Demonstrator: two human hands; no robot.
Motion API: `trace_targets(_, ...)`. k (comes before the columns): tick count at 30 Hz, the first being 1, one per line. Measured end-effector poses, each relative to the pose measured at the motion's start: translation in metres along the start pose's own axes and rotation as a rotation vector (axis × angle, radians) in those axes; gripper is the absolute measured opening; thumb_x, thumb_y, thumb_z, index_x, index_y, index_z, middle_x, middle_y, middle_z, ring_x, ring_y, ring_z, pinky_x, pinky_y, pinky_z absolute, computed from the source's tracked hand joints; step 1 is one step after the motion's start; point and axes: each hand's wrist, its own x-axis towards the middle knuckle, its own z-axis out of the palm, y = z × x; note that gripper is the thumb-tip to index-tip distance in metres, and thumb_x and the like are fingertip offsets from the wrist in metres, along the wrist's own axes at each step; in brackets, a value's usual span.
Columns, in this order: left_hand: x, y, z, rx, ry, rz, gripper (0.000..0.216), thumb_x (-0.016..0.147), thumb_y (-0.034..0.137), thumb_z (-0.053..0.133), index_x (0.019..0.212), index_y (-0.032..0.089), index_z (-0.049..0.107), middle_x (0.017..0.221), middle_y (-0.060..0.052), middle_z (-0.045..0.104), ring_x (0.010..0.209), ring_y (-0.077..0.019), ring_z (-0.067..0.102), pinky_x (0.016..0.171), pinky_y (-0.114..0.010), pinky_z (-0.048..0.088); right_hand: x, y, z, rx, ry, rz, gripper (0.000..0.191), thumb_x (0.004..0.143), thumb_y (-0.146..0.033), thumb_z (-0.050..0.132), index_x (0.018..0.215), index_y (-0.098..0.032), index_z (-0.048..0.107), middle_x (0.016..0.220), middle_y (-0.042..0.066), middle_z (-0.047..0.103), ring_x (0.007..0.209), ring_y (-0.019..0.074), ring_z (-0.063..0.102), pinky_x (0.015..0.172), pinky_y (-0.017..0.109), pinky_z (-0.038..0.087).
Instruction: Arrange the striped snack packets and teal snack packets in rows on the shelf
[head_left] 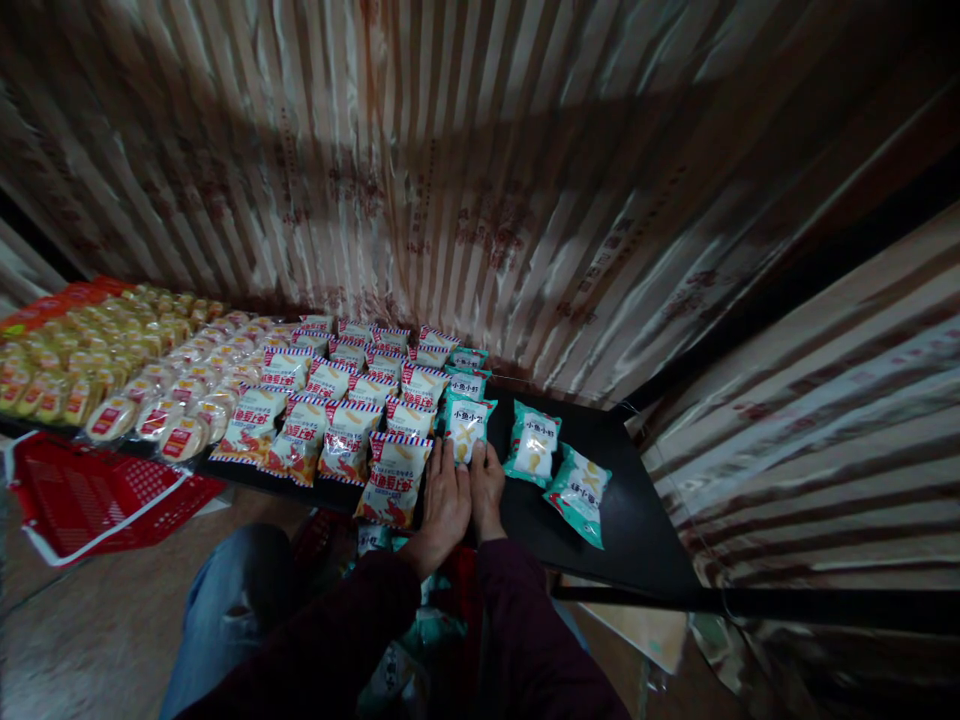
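Observation:
My left hand [447,495] and my right hand [487,485] are side by side at the lower end of a green and white snack bag [466,422]. Their fingers grip its bottom edge from either side, the bag lying face up on the black shelf [630,530]. Behind it, more green snack bags [466,385] form a row towards the curtain. Just left of my left hand stands a red and white striped snack bag [391,480], in front of several rows of the same kind. Two loose green bags, one upright [534,443] and one tilted [580,492], lie to the right.
Wrapped round pastries [180,420] and yellow packets [67,370] fill the shelf's left part. A red basket [90,495] is on the floor at left. More green bags [431,630] are below, between my arms. A striped curtain [450,180] hangs behind; a dark post [750,310] stands right.

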Motion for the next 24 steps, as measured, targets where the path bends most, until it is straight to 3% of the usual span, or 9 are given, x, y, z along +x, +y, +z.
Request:
trace_targets(9, 0.012, -0.006, 0.005, 0.037, 0.009, -0.001, 0.052, 0.092, 0.026, 0.035, 0.14, 0.007, 0.04, 0.151, -0.02, 0.035, 0.143, -0.0264, 0.029, 0.119, -0.047, 0.024, 0.011, 0.008, 0.001, -0.143, -0.004, -0.094, 0.057, 0.08, -0.065, 0.044, 0.092, -0.016, 0.07, 0.088, 0.01, 0.072, 0.087, 0.0241, 0.061, 0.084, 0.037, 0.046)
trace_targets(15, 0.011, -0.007, 0.003, 0.043, 0.016, 0.019, 0.054, 0.092, 0.024, 0.035, 0.143, 0.007, 0.035, 0.153, -0.02, 0.032, 0.144, -0.026, 0.028, 0.119, -0.047, 0.024, 0.012, 0.011, 0.001, -0.214, 0.03, -0.138, 0.069, 0.08, -0.063, 0.044, 0.114, -0.008, 0.064, 0.113, 0.021, 0.066, 0.108, 0.0315, 0.056, 0.1, 0.048, 0.037)
trace_targets(20, 0.008, -0.007, 0.004, 0.058, 0.009, 0.034, 0.055, 0.092, 0.023, 0.035, 0.145, 0.008, 0.032, 0.155, -0.019, 0.028, 0.145, -0.0264, 0.024, 0.118, -0.05, 0.023, 0.014, 0.012, 0.001, -0.218, 0.008, -0.172, 0.065, 0.082, -0.061, 0.043, 0.122, -0.013, 0.061, 0.12, 0.017, 0.064, 0.111, 0.0282, 0.056, 0.1, 0.045, 0.039)
trace_targets(24, 0.01, -0.009, 0.005, 0.056, -0.002, 0.023, 0.054, 0.092, 0.024, 0.035, 0.144, 0.008, 0.035, 0.154, -0.019, 0.028, 0.144, -0.0273, 0.025, 0.119, -0.05, 0.022, 0.016, 0.014, 0.0, -0.222, -0.007, -0.177, 0.064, 0.082, -0.061, 0.043, 0.117, -0.011, 0.065, 0.115, 0.018, 0.067, 0.108, 0.0286, 0.059, 0.098, 0.045, 0.041)
